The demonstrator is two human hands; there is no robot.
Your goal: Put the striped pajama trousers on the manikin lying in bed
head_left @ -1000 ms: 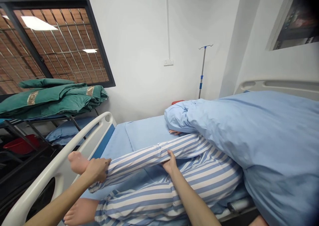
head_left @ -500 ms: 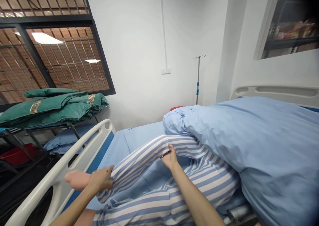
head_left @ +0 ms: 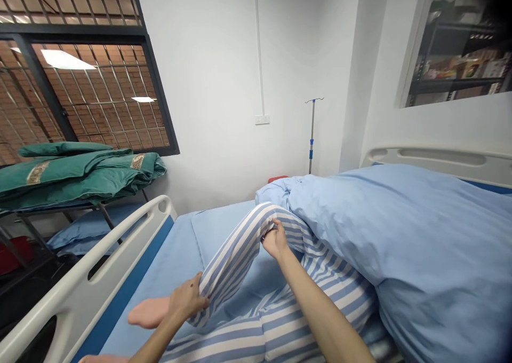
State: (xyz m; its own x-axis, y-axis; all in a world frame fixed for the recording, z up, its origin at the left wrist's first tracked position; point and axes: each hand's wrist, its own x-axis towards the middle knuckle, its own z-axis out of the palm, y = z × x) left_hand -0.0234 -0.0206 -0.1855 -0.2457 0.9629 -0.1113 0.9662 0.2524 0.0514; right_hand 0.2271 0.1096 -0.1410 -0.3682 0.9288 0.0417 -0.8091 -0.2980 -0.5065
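Observation:
A leg (head_left: 240, 248) in blue-and-white striped trousers is bent, its knee raised above the bed. My left hand (head_left: 188, 299) is closed around the ankle at the trouser cuff, and the smooth, manikin-like bare foot (head_left: 148, 312) sticks out beyond it. Behind the knee, my right hand (head_left: 276, 239) grips from underneath with the thumb up on the striped cloth; its other fingers are mostly hidden. The other striped leg (head_left: 240, 336) lies flat nearer to me. A light blue quilt (head_left: 360, 219) covers the body above the hips.
The bed's footboard (head_left: 116, 245) stands at the left and its headboard (head_left: 440, 160) at the far right. An IV pole (head_left: 311, 139) rises behind the bed by the wall. Folded green quilts (head_left: 88, 173) are stacked on a rack under the barred window.
The knee has risen and bends more sharply. My left hand has moved right with the ankle, drawing the foot away from the footboard. My right hand stays under the knee.

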